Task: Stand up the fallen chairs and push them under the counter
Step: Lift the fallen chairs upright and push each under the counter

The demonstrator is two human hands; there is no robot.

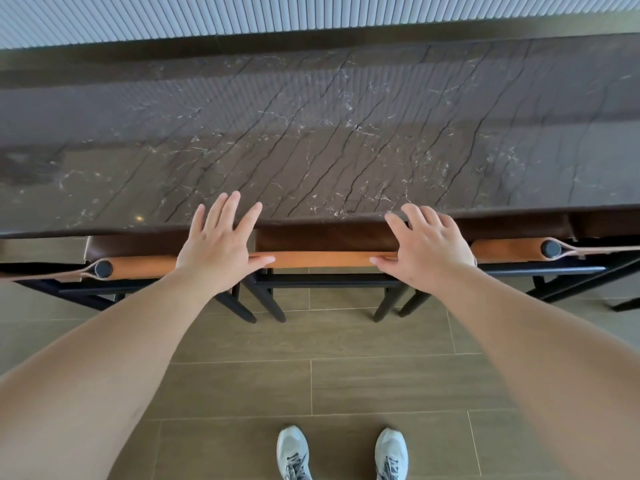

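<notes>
Grey lace-up shoes [342, 452], one pair, at the near edge of view, toes pointing toward the chairs. Brown plank-pattern floor [311, 375] underfoot, pale grout lines.

Two bare forearms reach forward from either side. Left hand [216, 249] and right hand [427, 252] both sit on the tan leather top rail of the middle chair [325, 259]. Each grip is wide: fingers spread and extended, palms down on the rail, thumbs lying along its near face, nothing clasped. Fingertips of both hands overlap the near edge of the tabletop [311, 140]; cannot tell whether they touch it.

Middle chair stands upright, black legs [266, 299] on the floor, dark brown seat mostly tucked under the tabletop edge, only the back rail and rear legs sticking out.

Left chair [138, 266] just beside it, also upright and pushed in; tan rail ends in a round black cap with a leather strap trailing off to the left. Right chair [512, 250] likewise, upright, pushed in, black cap and strap trailing right. The three rails line up nearly end to end.

Tabletop: dark brown stone, polished, thin black diagonal veins and white flecks. Beyond it, a pale ribbed wall panel [311, 12] runs the full width.
</notes>
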